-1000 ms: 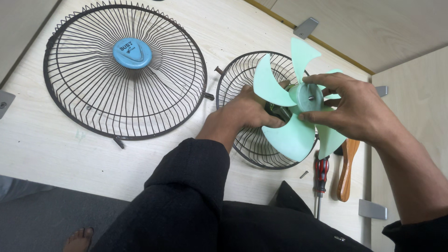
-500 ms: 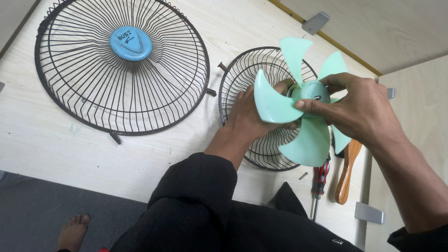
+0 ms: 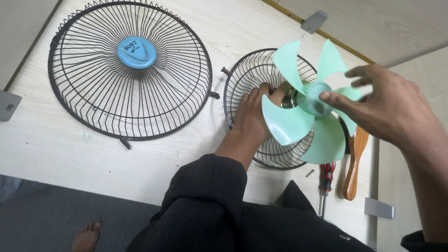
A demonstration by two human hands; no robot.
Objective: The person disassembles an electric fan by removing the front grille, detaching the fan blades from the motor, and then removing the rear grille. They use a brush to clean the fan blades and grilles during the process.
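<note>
Pale wood tabletop (image 3: pixel 56 140): your right hand (image 3: pixel 392 109), fingers spread, touches the hub of the mint-green fan blade (image 3: pixel 310 112) over the rear wire guard (image 3: pixel 242 79). Your left hand (image 3: pixel 254 116) seems to grip the motor shaft, partly hidden. Front grille (image 3: pixel 93 93) lies well apart; screwdriver (image 3: pixel 325 179) near the table's edge.

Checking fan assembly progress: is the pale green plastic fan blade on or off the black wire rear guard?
On: the pale green plastic fan blade sits at the centre of the black wire rear guard, held by both hands.

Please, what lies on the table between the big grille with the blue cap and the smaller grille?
In the head view, only bare table separates the big grille from the smaller grille.
</note>
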